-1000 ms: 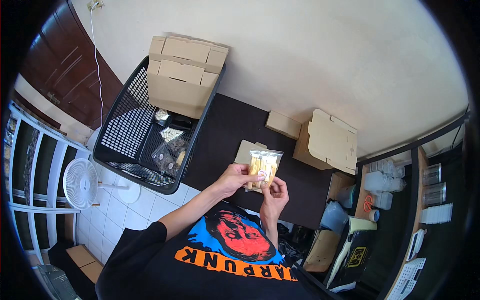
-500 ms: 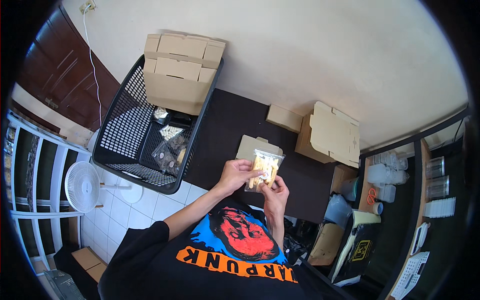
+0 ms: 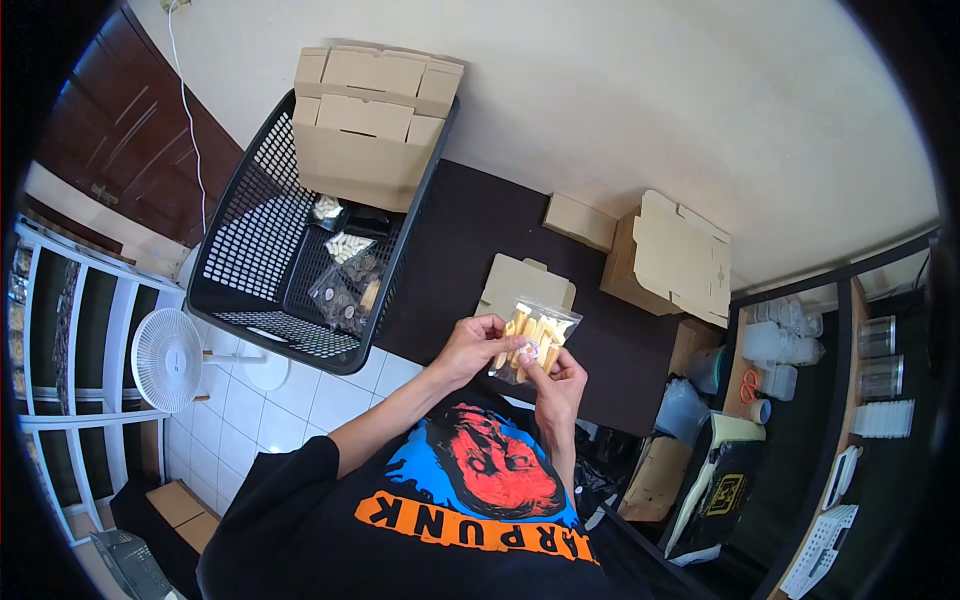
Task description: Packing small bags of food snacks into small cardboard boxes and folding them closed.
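Between my two hands is a clear plastic pouch point(image 3: 538, 325) of pale yellow sticks, with a small round label on its front. My left hand point(image 3: 474, 350) pinches the pouch from its left side, thumb on the front. From the lower right my right hand point(image 3: 558, 384) grips it too, its thumb pressed near the label. Just beyond the pouch, a flat piece of brown cardboard point(image 3: 512, 284) lies on the dark table point(image 3: 480, 215), partly covered by the pouch.
At left, a black perforated basket point(image 3: 235, 318) holds folded cardboard boxes point(image 3: 360, 155) and several small packets point(image 3: 349, 247). Brown boxes point(image 3: 665, 255) stand against the wall at the table's far right. A white fan point(image 3: 166, 360) is on the left; shelves point(image 3: 850, 330) line the right.
My right thumb has moved up onto the pouch's front near the label, and the pouch has tilted slightly. Both hands keep hold of it. The whole view has shifted a little.
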Demonstrator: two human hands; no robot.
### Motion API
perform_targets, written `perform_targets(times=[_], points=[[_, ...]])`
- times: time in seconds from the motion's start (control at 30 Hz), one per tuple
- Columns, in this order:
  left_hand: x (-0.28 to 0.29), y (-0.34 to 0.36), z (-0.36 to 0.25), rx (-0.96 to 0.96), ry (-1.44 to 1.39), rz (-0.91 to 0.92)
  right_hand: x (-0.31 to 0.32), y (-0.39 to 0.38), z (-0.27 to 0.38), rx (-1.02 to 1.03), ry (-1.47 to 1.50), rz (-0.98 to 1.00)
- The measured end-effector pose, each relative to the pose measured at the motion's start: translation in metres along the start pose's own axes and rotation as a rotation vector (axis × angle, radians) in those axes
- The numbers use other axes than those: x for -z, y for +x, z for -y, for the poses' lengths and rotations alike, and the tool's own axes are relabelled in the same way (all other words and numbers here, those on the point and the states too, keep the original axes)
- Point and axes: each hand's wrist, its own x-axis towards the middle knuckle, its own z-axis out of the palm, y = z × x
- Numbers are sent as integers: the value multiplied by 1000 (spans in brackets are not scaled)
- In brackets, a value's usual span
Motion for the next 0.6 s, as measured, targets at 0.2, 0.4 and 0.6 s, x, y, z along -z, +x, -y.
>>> perform_targets(times=[0.2, 0.4, 0.6], points=[[11, -3, 3, 53, 10, 20, 7, 2, -14, -96, 26, 37], [-3, -14, 7, 17, 40, -6, -4, -8, 1, -126, -87, -34], [13, -21, 18, 187, -62, 163, 15, -11, -10, -159, -174, 114]])
